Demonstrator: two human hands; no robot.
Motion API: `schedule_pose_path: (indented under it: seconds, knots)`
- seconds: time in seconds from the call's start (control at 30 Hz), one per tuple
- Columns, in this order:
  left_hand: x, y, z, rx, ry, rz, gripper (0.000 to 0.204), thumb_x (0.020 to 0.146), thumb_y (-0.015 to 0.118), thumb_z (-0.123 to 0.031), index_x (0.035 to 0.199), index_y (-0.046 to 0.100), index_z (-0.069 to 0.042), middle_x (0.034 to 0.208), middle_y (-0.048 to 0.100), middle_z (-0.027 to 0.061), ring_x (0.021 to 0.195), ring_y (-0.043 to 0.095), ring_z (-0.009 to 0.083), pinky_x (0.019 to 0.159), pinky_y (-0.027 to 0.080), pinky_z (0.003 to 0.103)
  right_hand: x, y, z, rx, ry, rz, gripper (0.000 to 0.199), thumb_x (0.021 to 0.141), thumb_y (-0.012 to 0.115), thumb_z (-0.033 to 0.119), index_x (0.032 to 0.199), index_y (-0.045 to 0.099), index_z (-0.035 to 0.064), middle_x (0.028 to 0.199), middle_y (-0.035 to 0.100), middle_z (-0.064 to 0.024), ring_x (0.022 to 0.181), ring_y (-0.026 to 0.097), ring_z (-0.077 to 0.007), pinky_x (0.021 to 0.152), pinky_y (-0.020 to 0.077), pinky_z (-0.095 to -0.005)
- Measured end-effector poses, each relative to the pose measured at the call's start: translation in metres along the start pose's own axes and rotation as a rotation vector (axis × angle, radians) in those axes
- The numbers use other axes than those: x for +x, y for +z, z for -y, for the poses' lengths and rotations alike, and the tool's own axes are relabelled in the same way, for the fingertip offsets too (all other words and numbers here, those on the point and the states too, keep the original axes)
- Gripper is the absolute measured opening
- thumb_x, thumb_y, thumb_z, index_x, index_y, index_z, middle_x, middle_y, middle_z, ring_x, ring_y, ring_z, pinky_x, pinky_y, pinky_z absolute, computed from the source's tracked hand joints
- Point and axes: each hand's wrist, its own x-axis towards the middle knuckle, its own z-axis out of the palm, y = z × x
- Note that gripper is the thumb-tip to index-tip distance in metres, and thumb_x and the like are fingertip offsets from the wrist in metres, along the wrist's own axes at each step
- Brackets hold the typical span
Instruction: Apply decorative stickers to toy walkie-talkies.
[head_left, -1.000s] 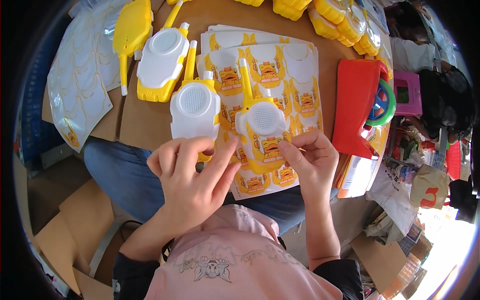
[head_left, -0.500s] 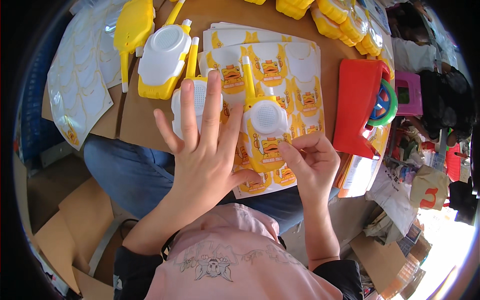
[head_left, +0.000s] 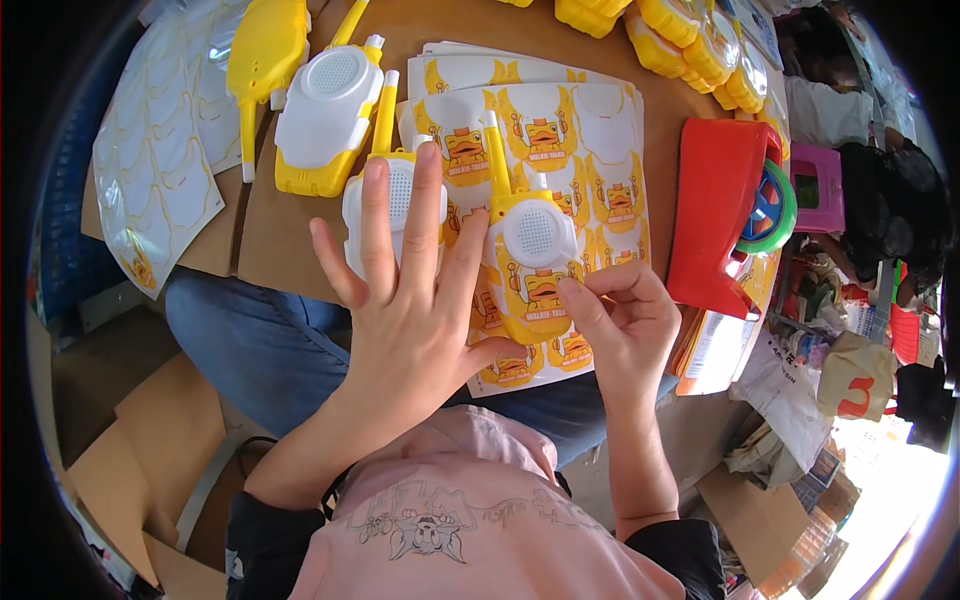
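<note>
From the head view, the left hand (head_left: 410, 320) is wide open, its fingers spread over a second toy walkie-talkie (head_left: 401, 190). The right hand (head_left: 634, 325) pinches the edge of a yellow cartoon sticker (head_left: 540, 288), which sits on the yellow-and-white toy walkie-talkie (head_left: 535, 236) between the hands. Sticker sheets (head_left: 617, 190) lie under that toy, and a red tape dispenser (head_left: 703, 205) stands just right of the right hand.
</note>
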Motion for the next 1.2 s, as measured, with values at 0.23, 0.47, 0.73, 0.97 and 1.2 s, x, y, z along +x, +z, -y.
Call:
schedule_pose_path:
  seconds: [0.23,0.47,0.73,0.97,1.2]
  knots:
    - [0.000,-0.001,0.001,-0.003,-0.005,0.003,0.096,0.059,0.078,-0.059,0.136,0.050,-0.008,0.156,0.018,0.0246,0.145,0.002,0.0463,0.104,-0.004,0.072,-0.002,0.000,0.003,-0.079,-0.022,0.004,0.017,0.080,0.077,0.001,0.081,0.060,-0.0007,0.075,0.065,-0.0021,0.067,0.060,-0.0058,0.061,0.0497,-0.0193]
    - [0.000,-0.001,0.000,0.001,0.010,-0.009,0.094,0.060,0.076,-0.059,0.134,0.051,-0.006,0.156,0.020,0.0236,0.145,0.004,0.0453,0.104,-0.003,0.072,-0.003,0.003,-0.005,-0.158,-0.320,-0.029,0.017,0.077,0.078,-0.001,0.080,0.061,0.0003,0.072,0.064,-0.0022,0.064,0.059,-0.0065,0.060,0.0487,-0.0205]
    - [0.000,-0.002,0.000,-0.012,0.013,-0.005,0.095,0.060,0.076,-0.060,0.134,0.051,-0.006,0.156,0.020,0.0234,0.145,0.005,0.0453,0.103,-0.001,0.073,-0.003,0.004,-0.002,-0.184,-0.230,-0.040,0.017,0.078,0.077,0.000,0.079,0.061,0.0004,0.073,0.065,-0.0024,0.066,0.060,-0.0065,0.064,0.0506,-0.0202]
    - [0.000,-0.001,0.000,-0.019,0.009,-0.006,0.094,0.059,0.077,-0.059,0.132,0.052,-0.006,0.156,0.021,0.0225,0.145,0.006,0.0451,0.103,0.000,0.073,-0.002,0.003,0.000,-0.179,-0.198,-0.022,0.017,0.078,0.077,0.000,0.080,0.060,0.0000,0.073,0.065,-0.0023,0.067,0.060,-0.0061,0.064,0.0509,-0.0202]
    - [0.002,-0.001,-0.002,-0.073,-0.006,-0.068,0.093,0.041,0.086,-0.047,0.118,0.061,-0.002,0.154,0.026,0.0208,0.145,0.013,0.0425,0.102,0.007,0.074,-0.002,0.002,0.000,-0.136,-0.171,-0.009,0.017,0.079,0.077,0.000,0.081,0.060,-0.0010,0.076,0.063,-0.0019,0.069,0.060,-0.0053,0.066,0.0513,-0.0198]
